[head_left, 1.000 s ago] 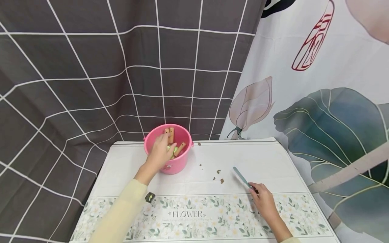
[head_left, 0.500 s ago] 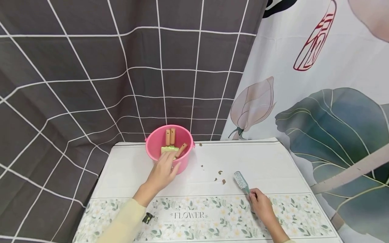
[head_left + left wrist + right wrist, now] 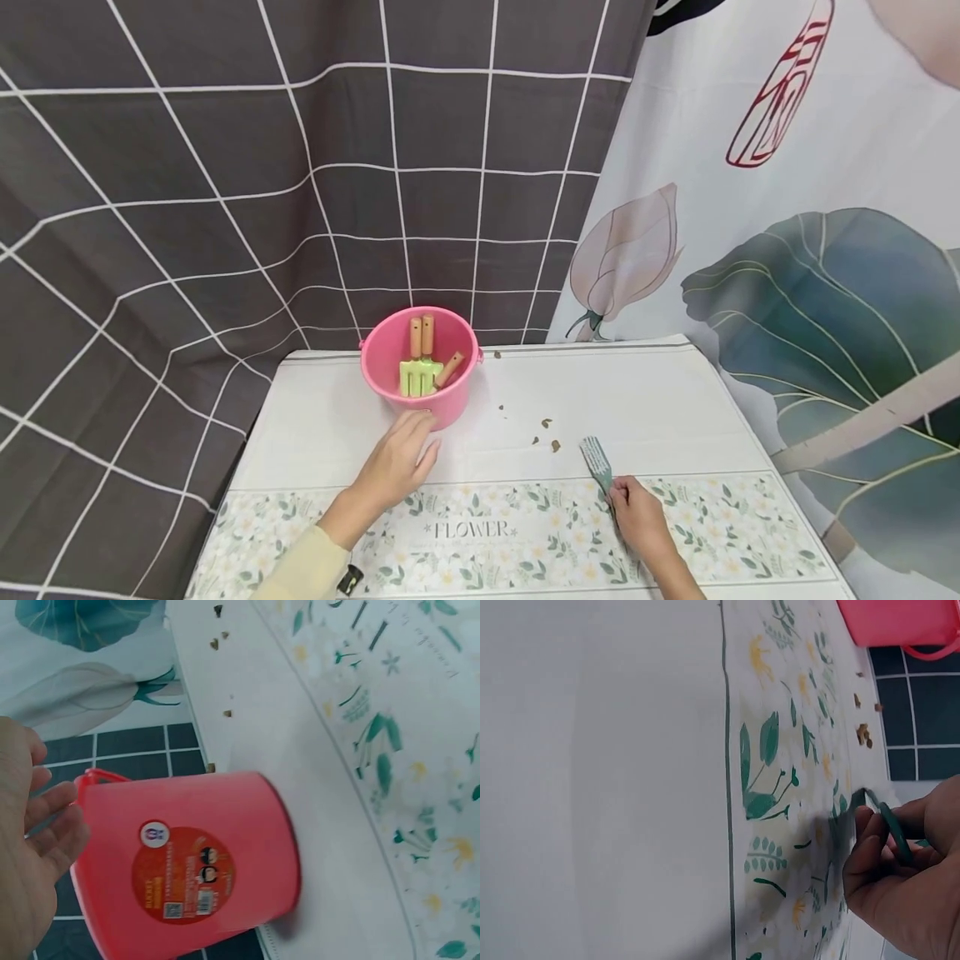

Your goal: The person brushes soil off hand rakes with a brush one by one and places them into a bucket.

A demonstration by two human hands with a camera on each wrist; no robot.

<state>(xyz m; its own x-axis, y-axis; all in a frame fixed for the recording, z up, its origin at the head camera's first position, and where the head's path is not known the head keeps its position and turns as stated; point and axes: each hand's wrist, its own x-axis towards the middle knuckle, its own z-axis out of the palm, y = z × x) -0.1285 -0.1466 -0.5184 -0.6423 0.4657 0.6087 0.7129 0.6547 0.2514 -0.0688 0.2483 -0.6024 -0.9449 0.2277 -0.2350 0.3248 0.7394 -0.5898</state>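
A pink bucket (image 3: 452, 406) stands at the back left of the table. Inside lie a green toy rake (image 3: 420, 379) and several wooden handles (image 3: 452, 368); whatever the other handles belong to is mostly hidden. My left hand (image 3: 396, 460) is just in front of the bucket, holding nothing, its fingers loosely bent. In the left wrist view those fingers overlap the bucket's rim side. To the right, my right hand (image 3: 639, 518) grips the handle of a small teal brush (image 3: 596, 462), its bristled head pointing toward the back, low over the table.
Several small brown bits (image 3: 556, 446) are scattered between bucket and brush, and one lies near the back edge. A white tablecloth (image 3: 622, 383) with a floral band covers the table. Dark checked fabric (image 3: 435, 200) and a white printed curtain (image 3: 697, 108) hang behind.
My left hand has come out of the bucket and drawn back toward me, uncovering the rake. The brush has turned in my right hand and shifted slightly nearer the front.
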